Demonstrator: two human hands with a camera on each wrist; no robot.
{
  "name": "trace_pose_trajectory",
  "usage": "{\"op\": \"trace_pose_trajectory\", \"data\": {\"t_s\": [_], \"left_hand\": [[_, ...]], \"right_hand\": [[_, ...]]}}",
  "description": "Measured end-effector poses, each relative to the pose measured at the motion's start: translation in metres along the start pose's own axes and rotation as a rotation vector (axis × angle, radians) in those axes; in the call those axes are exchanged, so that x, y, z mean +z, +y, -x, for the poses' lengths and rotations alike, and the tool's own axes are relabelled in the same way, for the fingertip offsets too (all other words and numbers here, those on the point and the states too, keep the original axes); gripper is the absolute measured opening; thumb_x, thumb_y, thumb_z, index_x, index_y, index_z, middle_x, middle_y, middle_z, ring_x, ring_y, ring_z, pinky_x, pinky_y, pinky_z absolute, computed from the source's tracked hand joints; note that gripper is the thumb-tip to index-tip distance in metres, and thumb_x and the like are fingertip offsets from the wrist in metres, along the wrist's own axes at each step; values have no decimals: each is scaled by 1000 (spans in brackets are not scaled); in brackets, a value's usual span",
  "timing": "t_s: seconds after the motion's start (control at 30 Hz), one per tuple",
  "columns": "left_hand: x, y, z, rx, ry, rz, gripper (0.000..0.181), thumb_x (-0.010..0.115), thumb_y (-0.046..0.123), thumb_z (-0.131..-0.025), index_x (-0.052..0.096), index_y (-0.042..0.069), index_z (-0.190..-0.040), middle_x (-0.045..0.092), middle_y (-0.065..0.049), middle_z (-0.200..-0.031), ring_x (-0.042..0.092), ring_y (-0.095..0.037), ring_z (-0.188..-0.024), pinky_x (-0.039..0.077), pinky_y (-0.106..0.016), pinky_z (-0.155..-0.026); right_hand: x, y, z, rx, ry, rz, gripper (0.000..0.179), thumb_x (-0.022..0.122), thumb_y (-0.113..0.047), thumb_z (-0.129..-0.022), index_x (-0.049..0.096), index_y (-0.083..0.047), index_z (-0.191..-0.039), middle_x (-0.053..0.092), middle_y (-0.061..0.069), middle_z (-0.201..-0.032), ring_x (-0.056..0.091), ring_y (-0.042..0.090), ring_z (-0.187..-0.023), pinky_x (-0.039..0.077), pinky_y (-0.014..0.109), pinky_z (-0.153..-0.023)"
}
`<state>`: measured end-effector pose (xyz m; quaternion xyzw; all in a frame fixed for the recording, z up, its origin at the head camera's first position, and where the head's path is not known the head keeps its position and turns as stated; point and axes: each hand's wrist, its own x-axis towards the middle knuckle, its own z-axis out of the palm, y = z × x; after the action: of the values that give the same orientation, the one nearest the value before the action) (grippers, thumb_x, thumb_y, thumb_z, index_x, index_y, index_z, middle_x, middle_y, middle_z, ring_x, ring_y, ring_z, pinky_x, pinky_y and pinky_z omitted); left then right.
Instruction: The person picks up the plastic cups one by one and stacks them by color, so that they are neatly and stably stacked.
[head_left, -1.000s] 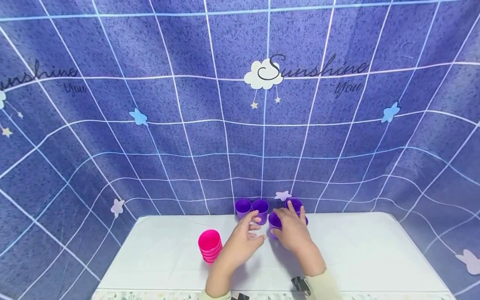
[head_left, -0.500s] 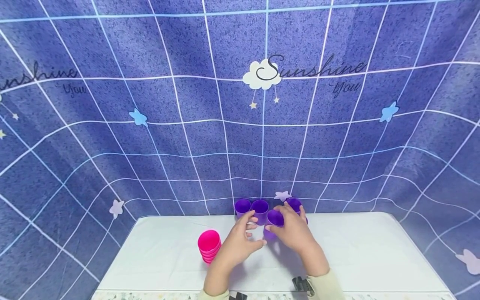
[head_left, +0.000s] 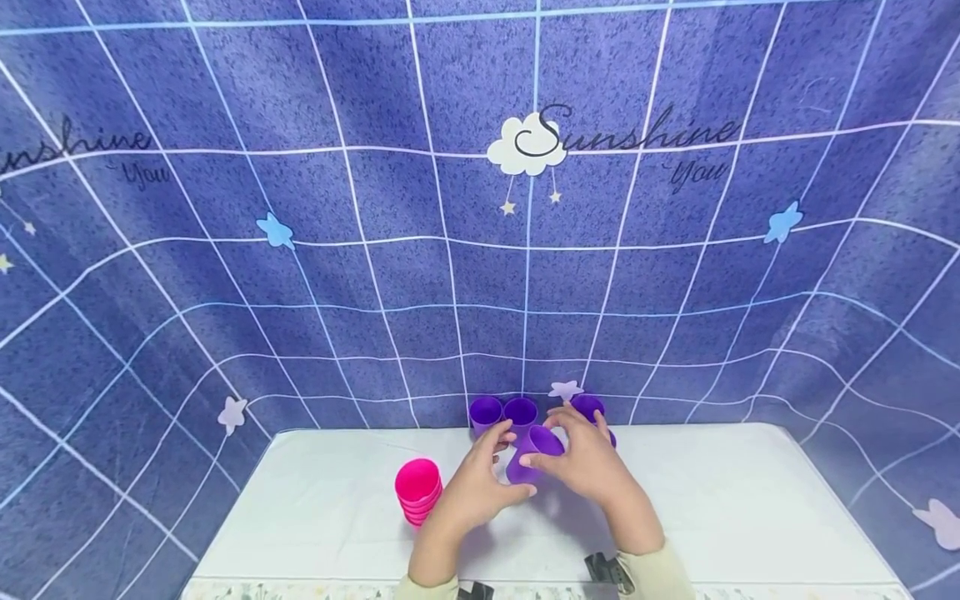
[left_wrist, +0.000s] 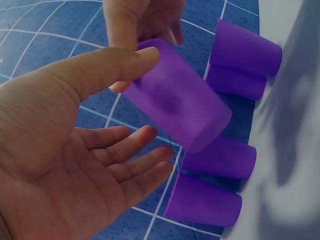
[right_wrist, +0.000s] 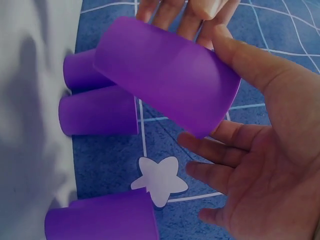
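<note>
My right hand (head_left: 592, 462) pinches a purple cup (left_wrist: 187, 102) near its rim, thumb on one side and fingers on the other. The cup is tilted, its mouth toward the right hand and its base toward the left. Around the base side, my left hand (head_left: 476, 487) is spread with fingers and thumb apart; in the left wrist view its fingers (left_wrist: 135, 165) look clear of the cup, though the thumb overlaps it. Two upright purple cups, a left one (head_left: 486, 419) and a right one (head_left: 520, 414), stand behind. More purple cups (head_left: 588, 407) are partly hidden behind the right hand.
A nested stack of pink cups (head_left: 418, 492) stands on the white table (head_left: 322, 500), left of the left forearm. A blue gridded curtain (head_left: 420, 275) hangs directly behind the purple cups and along both sides.
My right hand has gripped one purple cup, drawn it leftward from the right-hand group and tilted it, base toward the left hand. The left hand has barely moved.
</note>
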<state>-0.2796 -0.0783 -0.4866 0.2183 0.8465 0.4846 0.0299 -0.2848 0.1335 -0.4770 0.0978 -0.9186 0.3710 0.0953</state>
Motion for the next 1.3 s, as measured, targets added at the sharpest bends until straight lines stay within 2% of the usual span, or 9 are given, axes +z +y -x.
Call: {"op": "trace_pose_trajectory", "data": {"t_s": [0.3,0.5,0.63,0.73,0.8,1.0,1.17,1.3], "left_hand": [[2,-6,-2,-10,-12,-6,104,93,29,-77,36,6,-161,58,-15,-150,53,-37,-143,46,-59,-117],[4,-13,-3,-18,-19,18,105,94,27,-74,38,8,-160,58,-14,-147,54,-38,-140,47,-60,-115],[6,-15,-5,-27,-18,19,96,94,26,-73,46,10,-154,62,-12,-140,62,-30,-128,53,-51,-109],[7,-16,-5,-37,-1,-6,83,95,25,-73,54,11,-144,66,-10,-131,66,-25,-118,57,-41,-100],[7,-16,-5,-37,9,-21,76,95,24,-72,57,11,-137,66,-9,-127,66,-24,-114,58,-39,-95],[7,-18,-6,-56,19,-42,65,94,22,-72,59,10,-126,67,-9,-123,66,-23,-110,58,-38,-90],[10,-23,-5,-75,25,-43,62,92,15,-69,58,9,-120,69,-10,-117,67,-22,-104,57,-38,-88],[13,-27,-5,-87,20,-26,60,90,14,-69,57,10,-120,69,-12,-118,69,-24,-105,58,-43,-91]], "right_hand": [[5,-8,1,-32,-24,-16,56,90,-54,-76,69,-12,-109,68,13,-142,41,43,-155,7,78,-126],[13,-12,2,-48,-34,-10,57,91,-54,-75,69,-13,-108,70,13,-140,42,43,-154,7,79,-125],[17,-15,3,-54,-36,-6,58,91,-53,-74,69,-12,-108,70,15,-139,44,42,-153,9,77,-126],[20,-16,3,-55,-40,4,56,92,-53,-74,69,-13,-106,69,15,-140,45,43,-152,10,76,-127],[22,-16,3,-50,-47,13,56,92,-52,-74,69,-13,-107,69,16,-141,46,43,-152,10,75,-127],[28,-15,2,-49,-49,21,58,93,-49,-74,69,-11,-110,68,18,-143,47,45,-150,12,76,-127],[31,-16,4,-77,-69,16,51,93,-40,-75,68,-10,-108,72,19,-134,49,51,-146,17,77,-125],[30,-18,6,-89,-86,0,54,93,-32,-75,69,-6,-116,72,18,-130,58,46,-138,23,73,-125]]}}
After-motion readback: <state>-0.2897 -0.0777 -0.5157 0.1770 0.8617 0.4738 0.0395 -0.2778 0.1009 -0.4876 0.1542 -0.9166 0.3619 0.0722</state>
